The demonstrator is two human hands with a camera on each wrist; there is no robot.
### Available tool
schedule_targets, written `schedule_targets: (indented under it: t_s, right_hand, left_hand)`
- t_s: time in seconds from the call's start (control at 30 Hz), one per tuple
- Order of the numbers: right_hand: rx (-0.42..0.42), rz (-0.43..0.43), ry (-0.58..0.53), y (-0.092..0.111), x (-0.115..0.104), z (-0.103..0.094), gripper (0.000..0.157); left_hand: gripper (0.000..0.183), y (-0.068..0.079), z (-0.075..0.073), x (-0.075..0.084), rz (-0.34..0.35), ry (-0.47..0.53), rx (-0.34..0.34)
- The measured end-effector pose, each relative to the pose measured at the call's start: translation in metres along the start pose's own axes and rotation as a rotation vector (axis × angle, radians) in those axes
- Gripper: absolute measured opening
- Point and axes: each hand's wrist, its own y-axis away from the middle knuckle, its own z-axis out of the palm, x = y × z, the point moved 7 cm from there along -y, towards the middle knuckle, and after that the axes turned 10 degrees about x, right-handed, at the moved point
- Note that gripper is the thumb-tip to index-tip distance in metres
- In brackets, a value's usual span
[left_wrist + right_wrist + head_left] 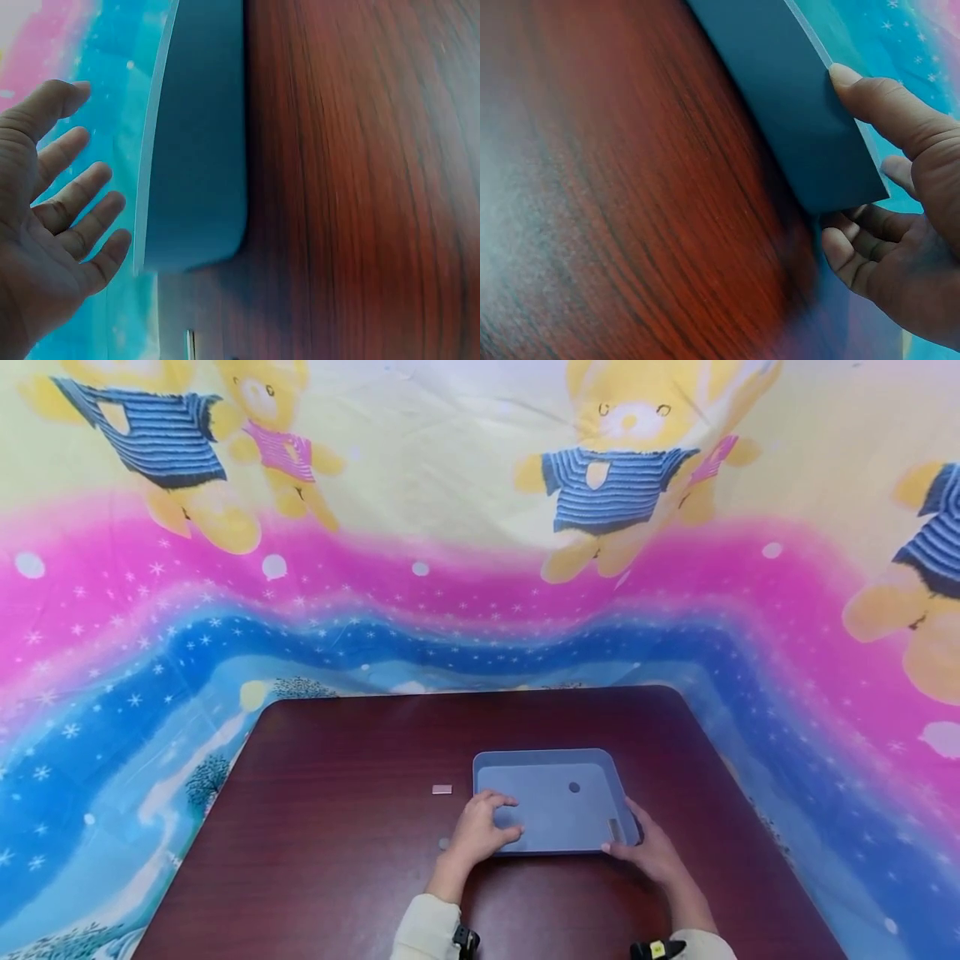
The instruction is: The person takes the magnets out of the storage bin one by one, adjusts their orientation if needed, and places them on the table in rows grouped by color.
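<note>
A shallow blue-grey tray (pixel 547 810) lies on the dark wooden table. My right hand (pixel 652 852) grips its near right corner. In the right wrist view the thumb (pixel 885 101) lies on the rim, and the other fingers curl about the outside of the corner. My left hand (pixel 480 835) hovers at the tray's left side with fingers spread and nothing held; the left wrist view shows it apart from the tray wall (pixel 196 142). Inside the tray are a small dark disc (pixel 574 787) and a small brownish rectangular piece (pixel 615 828) near the right wall.
On the table (pixel 337 827), left of the tray, lies a small pink flat rectangular piece (pixel 442 790). A small greyish round piece (pixel 444 842), partly hidden, is beside my left wrist. A printed bear cloth (pixel 450 527) hangs behind and around the table.
</note>
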Motion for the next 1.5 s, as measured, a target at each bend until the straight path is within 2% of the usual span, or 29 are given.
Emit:
schedule_targets:
  t_s: [0.3,0.47,0.83,1.0,1.17,1.37,1.5]
  right_hand:
    - [0.005,-0.036,0.009,0.000,-0.003,-0.003,0.098]
    - [-0.011,-0.044,-0.007,0.002,-0.002,-0.004,0.095]
    - [-0.047,-0.064,-0.070,0.001,0.004,-0.007,0.088]
    - [-0.046,-0.055,-0.082,0.001,0.003,-0.009,0.088]
    - [-0.050,-0.043,-0.114,-0.001,0.003,-0.010,0.088]
    - [-0.041,-0.045,-0.099,-0.001,0.004,-0.012,0.088]
    - [-0.044,-0.039,-0.116,0.000,0.002,-0.010,0.088]
  left_hand:
    - [0.034,-0.013,0.040,0.017,0.063,0.108,-0.103]
    - [0.033,-0.017,0.055,0.022,0.041,0.115,-0.181]
    - [0.031,-0.032,0.077,0.028,0.106,0.054,-0.225]
    - [0.029,-0.032,0.087,0.031,0.096,0.085,-0.241]
    - [0.029,-0.032,0.104,0.030,0.076,0.144,-0.266]
    - [0.030,-0.034,0.123,0.030,0.083,0.096,-0.305]
    - [0.030,-0.037,0.131,0.031,0.055,0.087,-0.343]
